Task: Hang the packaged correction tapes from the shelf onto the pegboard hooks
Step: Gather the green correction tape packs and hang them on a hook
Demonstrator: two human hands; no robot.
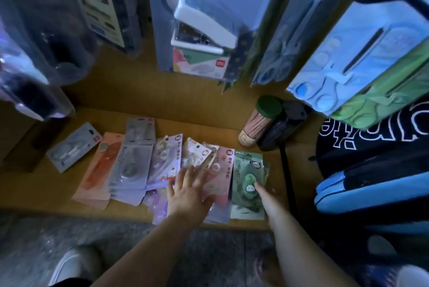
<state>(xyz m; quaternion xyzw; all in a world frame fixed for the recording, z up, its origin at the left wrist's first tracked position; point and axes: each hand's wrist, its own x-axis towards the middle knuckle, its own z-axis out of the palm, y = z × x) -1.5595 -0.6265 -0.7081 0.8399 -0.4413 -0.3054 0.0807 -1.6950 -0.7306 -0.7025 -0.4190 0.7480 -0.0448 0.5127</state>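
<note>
Packaged correction tapes [137, 165], flat plastic-fronted cards in orange, grey, lilac, pink and green, lie fanned out on the brown wooden shelf [46, 184], so I judge that none of this pile is hung yet and the whole job is left. Your left hand [188, 191] lies open, fingers spread flat on the pink card pack [222, 170], gripping nothing. Your right hand [261, 191] touches the green card pack [246, 170] with a fingertip; whether its other fingers curl I cannot tell.
</note>
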